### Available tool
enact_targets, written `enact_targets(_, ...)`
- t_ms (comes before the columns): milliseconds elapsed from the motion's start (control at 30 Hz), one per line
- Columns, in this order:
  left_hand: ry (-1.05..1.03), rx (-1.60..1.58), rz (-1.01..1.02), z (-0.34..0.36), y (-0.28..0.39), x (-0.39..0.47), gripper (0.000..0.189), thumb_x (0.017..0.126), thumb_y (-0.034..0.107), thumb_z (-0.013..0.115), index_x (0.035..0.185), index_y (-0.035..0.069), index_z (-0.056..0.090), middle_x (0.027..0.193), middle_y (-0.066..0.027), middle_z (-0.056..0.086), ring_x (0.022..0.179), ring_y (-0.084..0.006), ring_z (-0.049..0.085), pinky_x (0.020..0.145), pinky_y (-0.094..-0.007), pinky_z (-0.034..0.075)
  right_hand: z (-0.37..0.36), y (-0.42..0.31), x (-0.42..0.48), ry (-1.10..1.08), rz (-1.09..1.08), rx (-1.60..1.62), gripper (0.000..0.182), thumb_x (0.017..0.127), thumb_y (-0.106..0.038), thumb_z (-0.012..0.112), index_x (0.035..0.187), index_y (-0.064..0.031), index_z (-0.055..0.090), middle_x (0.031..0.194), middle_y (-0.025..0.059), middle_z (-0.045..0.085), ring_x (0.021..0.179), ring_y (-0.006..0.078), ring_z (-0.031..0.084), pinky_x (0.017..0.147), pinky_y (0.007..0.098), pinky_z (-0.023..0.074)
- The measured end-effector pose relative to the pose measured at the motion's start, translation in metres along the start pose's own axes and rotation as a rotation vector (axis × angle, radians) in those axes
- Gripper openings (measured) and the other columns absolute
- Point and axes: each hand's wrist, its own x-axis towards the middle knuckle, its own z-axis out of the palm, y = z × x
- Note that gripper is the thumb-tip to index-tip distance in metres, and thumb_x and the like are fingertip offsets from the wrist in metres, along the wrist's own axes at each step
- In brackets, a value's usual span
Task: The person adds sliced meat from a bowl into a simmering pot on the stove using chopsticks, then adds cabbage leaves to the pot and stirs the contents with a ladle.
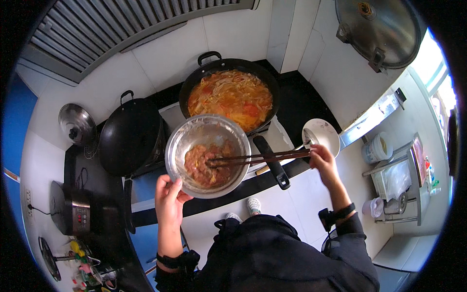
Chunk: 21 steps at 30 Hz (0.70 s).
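Note:
My left hand (pixel 170 197) grips the near left rim of a stainless steel bowl (pixel 233 140), thumb on top of the edge. Raw minced or sliced meat (pixel 204 171) lies in the bottom of the bowl. A pair of dark chopsticks (pixel 270 157) is pinched in my right hand (pixel 323 162), and their tips are in the meat. Just beyond the bowl stands a black wok (pixel 184 93) on the stove, holding orange-red soup (pixel 230 95) with thin pale strands and tomato pieces. The bowl hides part of the wok's near side.
The wok's black handle (pixel 273 162) points towards me. Right of it is a white bowl (pixel 330 137) with a metal ladle (pixel 310 135). Another black wok (pixel 129 135), a steel lid (pixel 76 123) and a rice cooker (pixel 71 208) stand at the left. A large lid (pixel 383 33) hangs upper right.

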Motion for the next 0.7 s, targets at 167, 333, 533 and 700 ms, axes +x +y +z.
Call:
enact_targets(167, -0.102, -0.008, -0.01, 0.031, 0.004, 0.026, 0.01, 0.084, 0.009, 0.056, 0.087, 0.006, 0.047, 0.076, -0.0039, 0.058, 0.062, -0.0118, 0.059, 0.053, -0.0243, 0.053, 0.036, -0.097, 0.002, -0.448, -0.392, -0.488, 0.076, 0.072, -0.032, 0.072, 0.132, -0.005, 0.033, 0.077, -0.0027, 0.047, 0.064, 0.004, 0.042, 0.057, 0.0174, 0.0383)
enact_targets(333, -0.183, 0.014, 0.032, 0.049, 0.005, 0.031, 0.008, 0.085, 0.01, 0.054, 0.088, 0.007, 0.046, 0.077, -0.004, 0.059, 0.065, -0.0122, 0.06, 0.055, -0.0243, 0.053, 0.087, -0.131, 0.014, -0.351, -0.264, -0.063, 0.042, 0.087, -0.027, 0.055, 0.119, -0.0021, 0.044, 0.073, -0.0019, 0.046, 0.055, 0.005, 0.041, 0.049, 0.0178, 0.0348)
enact_targets(533, -0.204, 0.102, 0.078, 0.055, 0.003, 0.03, 0.01, 0.086, 0.01, 0.054, 0.089, 0.006, 0.046, 0.078, -0.0047, 0.058, 0.064, -0.0129, 0.06, 0.055, -0.0244, 0.054, 0.102, -0.146, 0.033, -0.475, -0.251, -0.001, 0.016, 0.088, -0.014, 0.052, 0.094, 0.0002, 0.053, 0.077, 0.0082, 0.059, 0.064, 0.0133, 0.06, 0.056, 0.0249, 0.0513)
enact_targets(700, -0.141, 0.134, 0.12, 0.051, 0.004, 0.026, 0.009, 0.086, 0.007, 0.053, 0.089, 0.004, 0.046, 0.08, -0.0067, 0.058, 0.065, -0.0128, 0.061, 0.055, -0.024, 0.054, 0.087, -0.167, 0.039, -0.379, -0.252, 0.09, 0.015, 0.088, -0.015, 0.049, 0.093, -0.0007, 0.049, 0.081, 0.0197, 0.061, 0.066, 0.022, 0.064, 0.057, 0.0312, 0.054)
